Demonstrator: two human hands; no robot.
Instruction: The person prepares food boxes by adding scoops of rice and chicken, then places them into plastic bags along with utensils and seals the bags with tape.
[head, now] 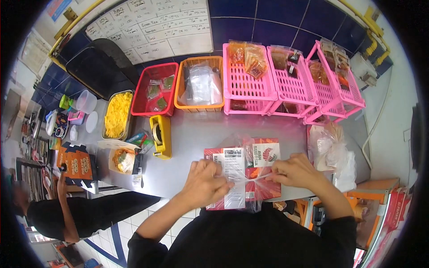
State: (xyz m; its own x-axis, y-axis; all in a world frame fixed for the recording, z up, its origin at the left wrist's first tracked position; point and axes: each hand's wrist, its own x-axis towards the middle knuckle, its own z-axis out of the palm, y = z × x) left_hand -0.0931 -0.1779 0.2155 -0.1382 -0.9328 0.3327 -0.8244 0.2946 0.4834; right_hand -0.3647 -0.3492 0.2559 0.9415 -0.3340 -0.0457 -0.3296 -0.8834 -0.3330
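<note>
Two red printed food boxes with white labels stand side by side inside a clear plastic bag, near the front edge of the steel table. My left hand has its fingers curled on the bag's film over the left box. On the right, my right hand pinches the other side of the film with thumb and fingers. Between the hands the plastic is pulled taut and gathers in a twist or knot at the middle; which of the two cannot be told. The bag's lower edge is close to my black shirt.
A yellow tape dispenser, open food box and metal tray of yellow food are left. Behind stand a red basket, an orange basket and pink racks. Plastic bags lie right. A co-worker stands far left.
</note>
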